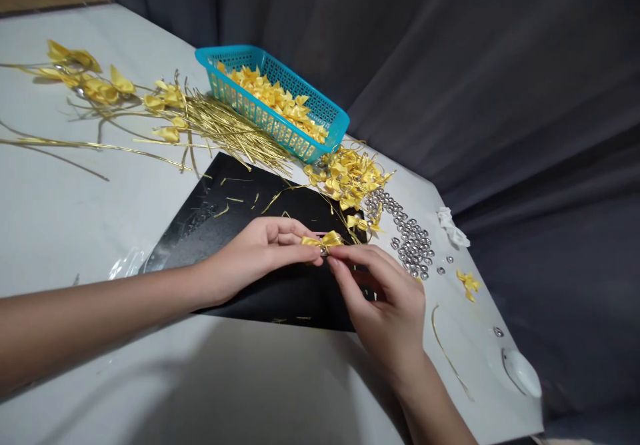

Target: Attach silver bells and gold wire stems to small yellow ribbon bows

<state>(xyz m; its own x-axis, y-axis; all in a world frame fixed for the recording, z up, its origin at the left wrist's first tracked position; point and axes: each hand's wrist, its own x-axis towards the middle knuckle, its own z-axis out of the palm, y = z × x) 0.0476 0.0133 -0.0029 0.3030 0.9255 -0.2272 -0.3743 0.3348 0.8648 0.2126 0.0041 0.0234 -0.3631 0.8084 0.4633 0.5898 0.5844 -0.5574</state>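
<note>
Between my two hands, above the black mat (240, 225), is a small yellow ribbon bow (327, 239) with a silvery piece at its centre. My left hand (273, 248) is closed on the bow's left side, thumb in front and fingers behind. From the right, my right hand (383, 285) pinches at the silvery centre with thumb and forefinger. What lies under the fingertips is partly hidden. Just beyond my right hand is a pile of finished-looking yellow bows (353, 175) with gold cords.
A turquoise basket (337, 125) of yellow bows stands at the back beside a bundle of gold cords (235, 128). Silver beads (415, 245) lie scattered on the right. Nearby are a crumpled white scrap (453, 227), a loose cord (447, 355) and a white rounded object (521, 372). More bows (100, 88) lie far left.
</note>
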